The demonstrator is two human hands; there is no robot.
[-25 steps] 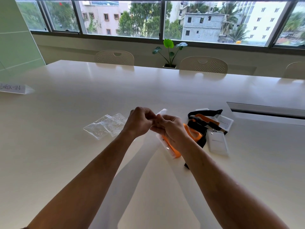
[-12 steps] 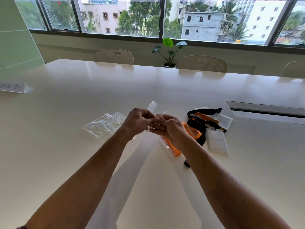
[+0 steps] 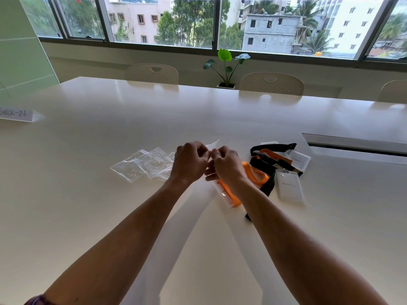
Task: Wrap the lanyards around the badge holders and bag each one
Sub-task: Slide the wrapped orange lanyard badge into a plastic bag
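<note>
Both hands meet above the table's middle. My left hand (image 3: 190, 160) and my right hand (image 3: 226, 165) pinch the top edge of a clear plastic bag (image 3: 213, 144), whose corner sticks up between them. Under my right wrist lies a badge holder with an orange lanyard (image 3: 229, 194) wrapped around it. To the right sits a pile of black and orange lanyards (image 3: 272, 160) with a clear badge holder (image 3: 289, 187) in front and another badge holder (image 3: 300, 160) behind.
Several empty clear bags (image 3: 143, 166) lie left of my hands. A folded "CHECK-IN" sign (image 3: 16, 114) stands at the far left. A cable slot (image 3: 354, 143) runs along the right. Chairs and a potted plant (image 3: 226, 67) line the far edge.
The bag's free corner rose higher half a second ago and has dropped back between my fingers. Both hands stay pinched together at the same spot.
</note>
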